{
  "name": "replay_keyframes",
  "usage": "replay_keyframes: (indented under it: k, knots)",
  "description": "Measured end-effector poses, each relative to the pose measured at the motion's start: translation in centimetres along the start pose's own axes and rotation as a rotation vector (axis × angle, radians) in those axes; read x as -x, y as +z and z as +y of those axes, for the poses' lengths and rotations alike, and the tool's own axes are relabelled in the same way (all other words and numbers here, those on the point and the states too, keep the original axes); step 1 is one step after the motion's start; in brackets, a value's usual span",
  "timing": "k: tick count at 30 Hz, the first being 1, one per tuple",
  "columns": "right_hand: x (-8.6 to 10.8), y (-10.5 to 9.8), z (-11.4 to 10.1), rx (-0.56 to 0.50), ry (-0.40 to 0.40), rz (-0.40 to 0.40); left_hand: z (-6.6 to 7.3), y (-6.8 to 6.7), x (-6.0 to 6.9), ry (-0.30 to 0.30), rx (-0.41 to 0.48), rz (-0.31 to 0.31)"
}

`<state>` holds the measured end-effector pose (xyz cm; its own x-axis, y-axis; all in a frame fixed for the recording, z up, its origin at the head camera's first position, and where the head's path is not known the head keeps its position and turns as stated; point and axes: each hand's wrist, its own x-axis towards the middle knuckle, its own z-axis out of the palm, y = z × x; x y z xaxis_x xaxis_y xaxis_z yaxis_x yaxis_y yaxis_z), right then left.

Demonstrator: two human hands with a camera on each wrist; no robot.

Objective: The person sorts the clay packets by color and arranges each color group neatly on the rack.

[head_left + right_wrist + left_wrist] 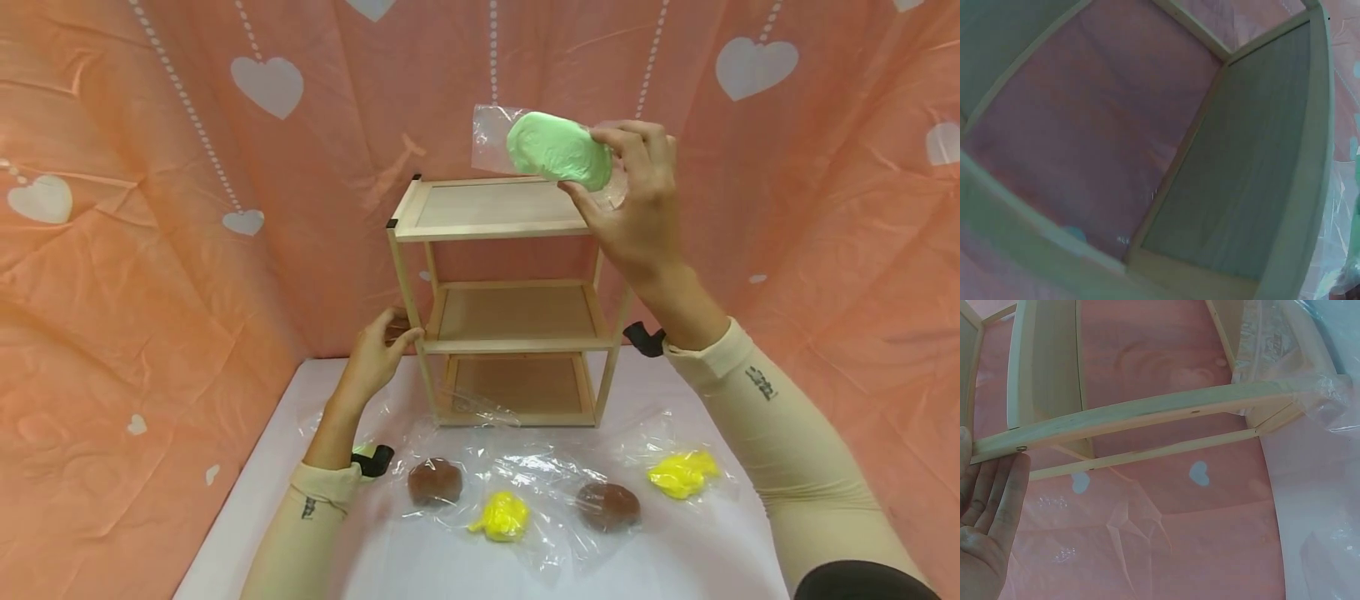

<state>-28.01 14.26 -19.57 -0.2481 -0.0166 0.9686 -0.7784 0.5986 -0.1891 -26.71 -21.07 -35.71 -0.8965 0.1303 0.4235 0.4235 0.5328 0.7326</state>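
Note:
Above the top board of a small three-tier wooden shelf (510, 229), my right hand (637, 187) pinches a light green lump of soft clay (551, 146) in a clear plastic bag. Thumb is below the lump, fingers at its right end. My left hand (378, 354) holds the shelf's front left post (405, 279) at the middle tier. In the left wrist view, fingers (1000, 494) lie along one side of the post, with the thumb at the frame's edge. The right wrist view shows mostly shelf boards (1229, 169); the right hand cannot be made out there.
Along the white table (420, 567) in front of the shelf lie bagged lumps: two brown (435, 482) and two yellow (504, 517). A pale green bit (365, 450) shows behind the left wrist strap. A pink cloth with hearts (337, 125) hangs behind.

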Motion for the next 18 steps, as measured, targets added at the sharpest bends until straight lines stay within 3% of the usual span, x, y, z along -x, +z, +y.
replay_keyframes:
  k: [6,18]
  knots:
    - [0.1,1.3,0.0,-0.009,-0.054,-0.078,0.0,0.0,0.0,-0.007,-0.005,-0.005]
    - [0.1,3.7,-0.9,-0.094,-0.051,-0.130,0.2,-0.1,0.0,-0.010,0.002,-0.012]
